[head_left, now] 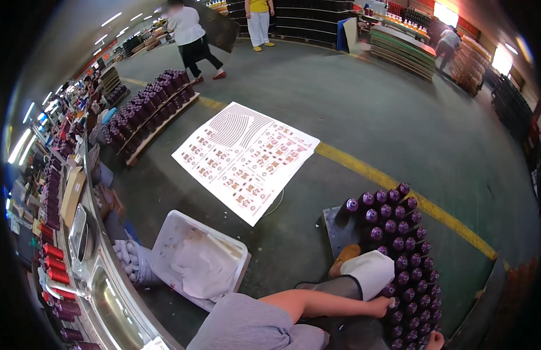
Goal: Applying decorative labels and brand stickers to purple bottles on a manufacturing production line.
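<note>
Rows of dark purple bottles (403, 244) with shiny lighter tops stand upright, close together, at the lower right. My left arm reaches across from a grey sleeve (253, 324). At the near left side of the rows, my left hand (380, 307) has its fingers closed at the top of one bottle (393, 303). My right hand (435, 340) shows only in part at the lower edge, beside the near right bottles. Its fingers are mostly hidden, so what it holds does not show.
A printed white sheet (235, 157) lies on the green floor. A white tub (241, 274) with pale sheets inside stands left of my arm, near a metal sink (110, 297). More purple bottles fill a pallet (159, 122). Other people (187, 29) are farther off.
</note>
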